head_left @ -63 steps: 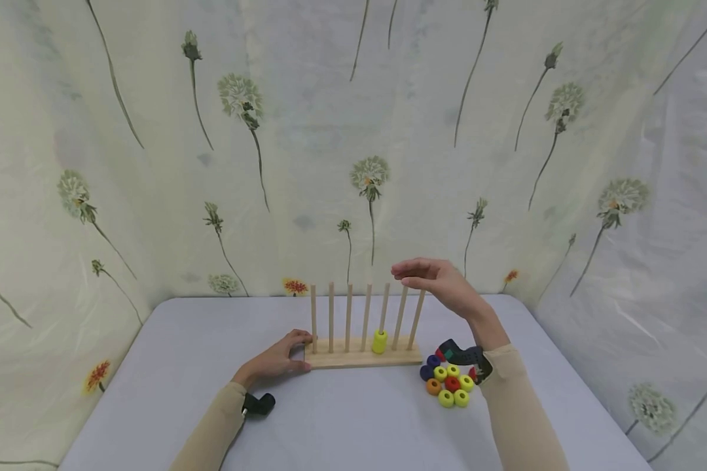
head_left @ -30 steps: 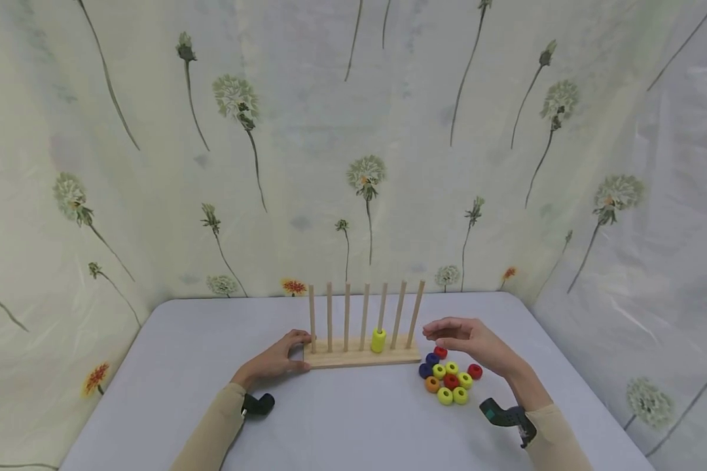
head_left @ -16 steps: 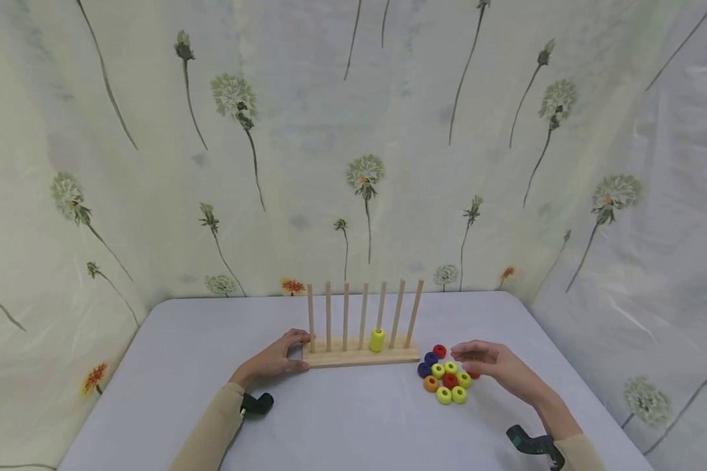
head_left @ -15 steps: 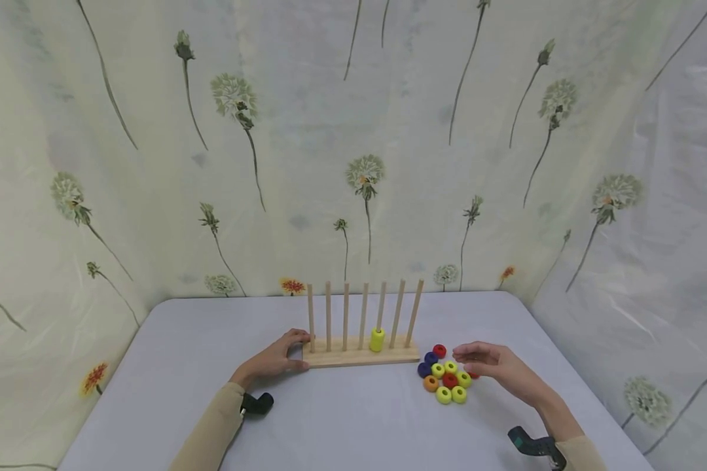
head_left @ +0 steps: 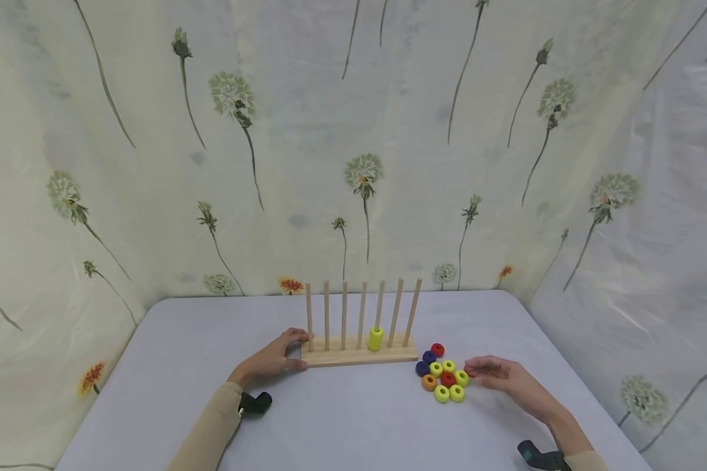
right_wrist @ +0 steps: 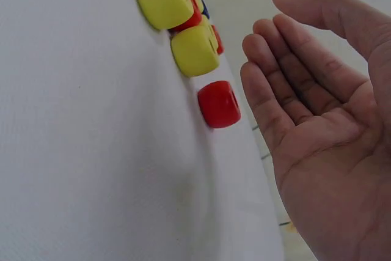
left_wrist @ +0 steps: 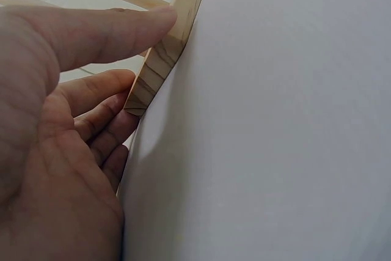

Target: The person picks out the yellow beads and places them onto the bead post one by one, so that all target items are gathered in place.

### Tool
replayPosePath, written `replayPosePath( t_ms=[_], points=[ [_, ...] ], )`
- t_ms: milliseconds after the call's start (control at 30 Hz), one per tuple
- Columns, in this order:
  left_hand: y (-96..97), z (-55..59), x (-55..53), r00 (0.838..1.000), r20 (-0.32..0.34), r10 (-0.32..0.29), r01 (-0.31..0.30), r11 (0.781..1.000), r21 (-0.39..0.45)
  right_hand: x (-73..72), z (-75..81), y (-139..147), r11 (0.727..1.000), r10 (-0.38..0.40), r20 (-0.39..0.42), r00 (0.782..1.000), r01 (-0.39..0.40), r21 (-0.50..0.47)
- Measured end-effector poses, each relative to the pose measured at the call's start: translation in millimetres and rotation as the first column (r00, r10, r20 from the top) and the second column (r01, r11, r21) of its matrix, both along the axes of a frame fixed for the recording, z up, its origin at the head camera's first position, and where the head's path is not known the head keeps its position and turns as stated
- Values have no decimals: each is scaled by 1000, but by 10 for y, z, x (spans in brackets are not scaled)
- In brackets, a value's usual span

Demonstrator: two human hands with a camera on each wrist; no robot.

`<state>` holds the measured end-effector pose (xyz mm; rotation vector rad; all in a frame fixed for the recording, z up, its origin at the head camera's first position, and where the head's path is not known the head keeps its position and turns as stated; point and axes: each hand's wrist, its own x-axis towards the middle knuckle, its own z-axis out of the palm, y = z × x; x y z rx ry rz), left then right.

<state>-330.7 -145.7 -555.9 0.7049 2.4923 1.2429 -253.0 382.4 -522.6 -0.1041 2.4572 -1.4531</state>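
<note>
My left hand (head_left: 273,357) grips the left end of a wooden peg stand (head_left: 353,356), thumb on the front edge and fingers behind. Its end grain (left_wrist: 151,73) shows between thumb and fingers in the left wrist view. Several upright pegs rise from the base. Yellow beads (head_left: 375,339) sit low on one peg, right of the middle. My right hand (head_left: 507,379) hovers at the right side of a loose bead cluster, fingers relaxed and holding nothing. Nearest to it in the right wrist view is a red bead (right_wrist: 219,104), hidden behind the hand in the head view.
The cluster right of the stand has yellow beads (head_left: 442,394), an orange bead (head_left: 429,383), dark blue beads (head_left: 422,369) and other red beads (head_left: 438,350). They lie on a white-covered table (head_left: 342,425). A flower-patterned curtain (head_left: 306,163) closes off the back and sides.
My right hand has come down from above the pegs and moved right, past the bead cluster and toward me. My left hand keeps its grip on the stand.
</note>
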Motion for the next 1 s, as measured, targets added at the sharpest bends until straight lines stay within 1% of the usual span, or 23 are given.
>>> replayPosePath(
  t_ms=[167, 467, 633, 800, 867, 1000],
  points=[
    [-5, -19, -16, 1000, 11, 11, -11, 1000, 2, -20, -76, 33, 1000, -13, 15, 1000, 13, -1],
    [4, -46, -28, 1000, 18, 20, -20, 1000, 4, -63, -119, 28, 1000, -6, 18, 1000, 6, 7],
    [0, -56, -25, 999, 24, 28, -28, 1000, 5, -105, -135, -6, 1000, 5, 1, 1000, -5, 11],
    [-3, -39, -26, 999, 27, 35, -35, 999, 6, -132, -134, -65, 999, 39, -26, 999, -39, 17],
    [-2, -27, -25, 999, 24, 31, -31, 999, 12, -139, -142, -84, 998, 65, -44, 997, -64, 25],
    [-6, -10, -17, 1000, 18, 21, -21, 1000, 16, -154, -190, -94, 998, 66, -49, 997, -65, 27]
  ],
)
